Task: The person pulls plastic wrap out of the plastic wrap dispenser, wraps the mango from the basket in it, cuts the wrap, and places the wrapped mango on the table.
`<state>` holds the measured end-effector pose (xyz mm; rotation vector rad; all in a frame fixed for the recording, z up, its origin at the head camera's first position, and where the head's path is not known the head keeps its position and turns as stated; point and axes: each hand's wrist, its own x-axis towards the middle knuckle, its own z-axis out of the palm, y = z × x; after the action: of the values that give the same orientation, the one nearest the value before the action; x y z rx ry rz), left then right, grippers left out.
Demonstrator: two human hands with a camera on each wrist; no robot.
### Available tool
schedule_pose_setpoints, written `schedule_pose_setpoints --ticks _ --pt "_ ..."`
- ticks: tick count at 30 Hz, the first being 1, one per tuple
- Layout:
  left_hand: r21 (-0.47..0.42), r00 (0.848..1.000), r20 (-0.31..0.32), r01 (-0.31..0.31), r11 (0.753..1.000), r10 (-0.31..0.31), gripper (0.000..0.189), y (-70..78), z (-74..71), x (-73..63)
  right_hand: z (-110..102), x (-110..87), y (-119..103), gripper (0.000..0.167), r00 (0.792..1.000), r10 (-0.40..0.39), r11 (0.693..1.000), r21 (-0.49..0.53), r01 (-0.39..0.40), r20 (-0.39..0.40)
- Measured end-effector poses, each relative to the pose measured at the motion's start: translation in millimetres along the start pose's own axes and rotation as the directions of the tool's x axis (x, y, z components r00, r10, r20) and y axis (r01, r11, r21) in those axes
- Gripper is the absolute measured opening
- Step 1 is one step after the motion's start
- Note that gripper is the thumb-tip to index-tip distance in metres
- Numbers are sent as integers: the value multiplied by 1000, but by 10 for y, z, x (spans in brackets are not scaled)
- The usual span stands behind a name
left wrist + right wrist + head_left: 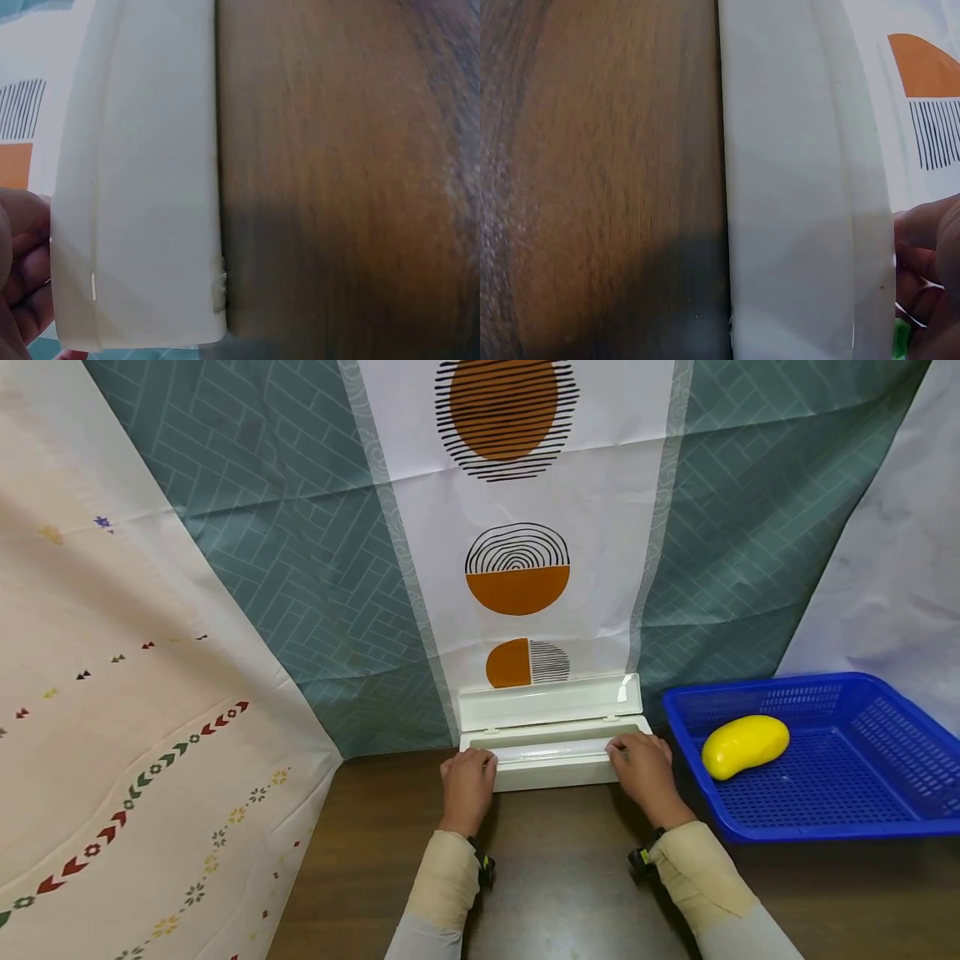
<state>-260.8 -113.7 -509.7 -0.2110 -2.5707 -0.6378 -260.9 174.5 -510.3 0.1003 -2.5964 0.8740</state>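
Note:
A long white cling film dispenser box (555, 777) stands on the table against the backdrop, its hinged lid (551, 703) raised. A roll of clear cling film (553, 751) lies lengthwise in it, behind the front wall. My left hand (469, 783) pinches the film at the left end, fingers bent over the front edge. At the opposite end my right hand (643, 774) pinches it in the same way. Both wrist views show the box's front wall from close up, with the fingertips partly hidden behind it. A small green piece (901, 339) shows beside the right fingers.
Right of the box sits a blue plastic basket (847, 768) with a yellow mango-shaped fruit (746, 747) in it. A patterned cloth (517, 502) hangs behind the box, and another printed cloth (150, 710) borders the left. Brown wooden table (555, 877) extends in front.

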Motion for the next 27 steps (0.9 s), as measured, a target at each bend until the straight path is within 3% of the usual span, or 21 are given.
schedule_pose_setpoints --ticks 9,16,27 --pt "24 1000 -8 9 1000 -9 16 16 30 13 17 15 8 17 1000 -2 1000 -8 2 -18" --pt "28 1000 -10 11 1000 -11 15 37 23 2 7 9 20 20 999 -22 998 -50 24 27" --pt "29 1000 -19 11 1000 -11 16 34 22 20 -17 51 14 14 999 -14 1000 -7 14 44"
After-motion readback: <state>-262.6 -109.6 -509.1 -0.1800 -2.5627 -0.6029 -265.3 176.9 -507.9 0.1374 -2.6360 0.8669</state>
